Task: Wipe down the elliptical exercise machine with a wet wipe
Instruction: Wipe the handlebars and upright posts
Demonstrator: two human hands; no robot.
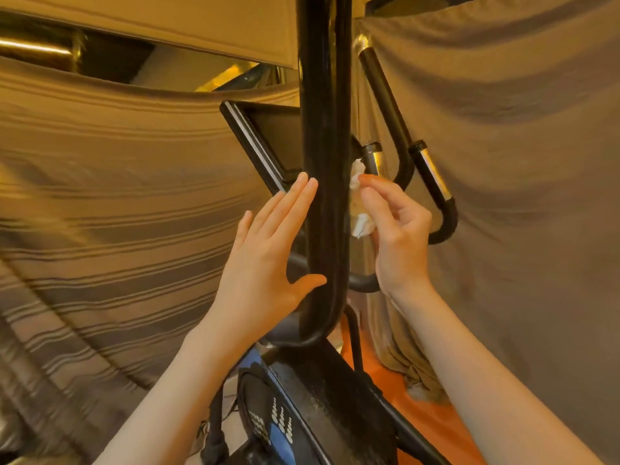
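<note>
two bare hands are flanking the tall glossy black upright handle tube (322, 196) of the elliptical exercise machine. the left hand (268, 260) is lying flat against the tube's left side, fingers straight and close together, thumb spread apart and touching the tube lower down; it is holding nothing. the right hand (396, 229) is pinching a crumpled white wet wipe (357, 203) between thumb and curled fingers, and is pressing it to the tube's right side, just in front of the short black-and-chrome grip stub (370, 157). behind the tube the dark flat console screen with a silver edge (258, 142) is tilting leftward; to the right the curved black handlebar with chrome bands (432, 182) is looping downward. below, the black and blue machine body with white oval markings (278, 421) is showing a pale dusty film along its top edge, above an orange floor covering (426, 411). striped beige drapes (117, 196) are hanging behind. judging by this, the task is appearing partly done at most: the wipe is working mid-height on the upright, while the body, screen and curved handlebar are probably remaining to be wiped.
</note>
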